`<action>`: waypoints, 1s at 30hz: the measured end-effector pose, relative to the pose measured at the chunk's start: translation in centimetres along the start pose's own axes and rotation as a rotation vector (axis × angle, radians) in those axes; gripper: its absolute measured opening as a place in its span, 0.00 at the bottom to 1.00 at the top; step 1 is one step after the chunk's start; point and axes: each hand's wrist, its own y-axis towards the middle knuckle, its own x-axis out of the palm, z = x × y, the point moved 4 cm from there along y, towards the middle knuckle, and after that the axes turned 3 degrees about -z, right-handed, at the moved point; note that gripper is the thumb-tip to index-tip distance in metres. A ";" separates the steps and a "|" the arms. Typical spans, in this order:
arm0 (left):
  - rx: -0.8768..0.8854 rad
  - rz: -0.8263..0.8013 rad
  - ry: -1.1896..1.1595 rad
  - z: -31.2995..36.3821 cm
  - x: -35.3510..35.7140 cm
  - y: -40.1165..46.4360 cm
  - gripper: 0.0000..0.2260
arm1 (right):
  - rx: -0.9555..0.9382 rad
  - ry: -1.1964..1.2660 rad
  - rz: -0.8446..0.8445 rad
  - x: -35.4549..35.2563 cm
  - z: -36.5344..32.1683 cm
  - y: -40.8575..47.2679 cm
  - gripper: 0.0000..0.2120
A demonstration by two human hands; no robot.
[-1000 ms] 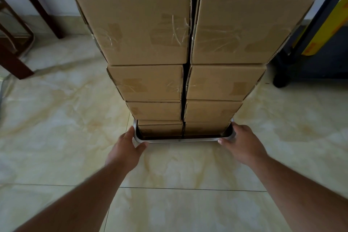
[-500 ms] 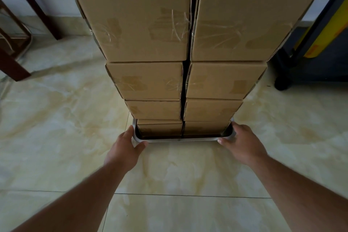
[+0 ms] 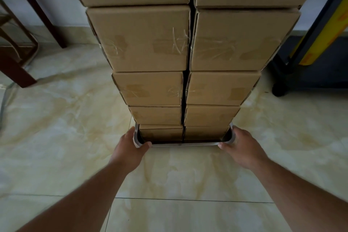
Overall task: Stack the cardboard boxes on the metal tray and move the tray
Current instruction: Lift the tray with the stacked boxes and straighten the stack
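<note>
boxes (image 3: 143, 47): tan | tray (image 3: 184, 144): silver | floor (image 3: 56, 118): cream, yellow-veined marble pattern

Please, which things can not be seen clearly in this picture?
- Top of the box stack: cut off by the upper edge, head view.
- Tray floor: hidden by the boxes.
- Fingertips of left hand and right hand: hidden behind the tray corners.

A room in a home or small storeroom, as far as you can tell.

You stand on glossy cream marble-look floor tiles (image 3: 56, 137); dark wooden furniture legs (image 3: 17, 69) sit by the white wall (image 3: 62, 5) at left, a black wheeled rack (image 3: 308, 73) at right, and taped cardboard boxes (image 3: 148, 43) are piled high.
</note>
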 end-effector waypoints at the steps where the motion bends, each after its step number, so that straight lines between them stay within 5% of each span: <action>1: -0.021 0.013 -0.062 0.1 -0.2 0.1 0.41 | -0.010 0.021 0.006 -0.3 -0.5 -0.2 0.44; 6: 0.003 0.083 -0.303 2.5 -1.3 -0.2 0.35 | -0.092 0.233 -0.014 -1.9 -3.1 -1.0 0.35; 16: 0.051 0.072 -0.319 3.6 -0.8 -1.0 0.22 | -0.077 0.477 -0.047 -1.9 -3.8 -0.9 0.24; 25: 0.047 0.012 -0.358 3.4 -1.6 -0.4 0.28 | -0.086 0.538 -0.044 -3.0 -4.4 -1.4 0.33; 30: 0.040 0.020 -0.404 2.7 -2.8 -0.8 0.35 | -0.130 0.600 -0.035 -4.3 -4.9 -2.5 0.28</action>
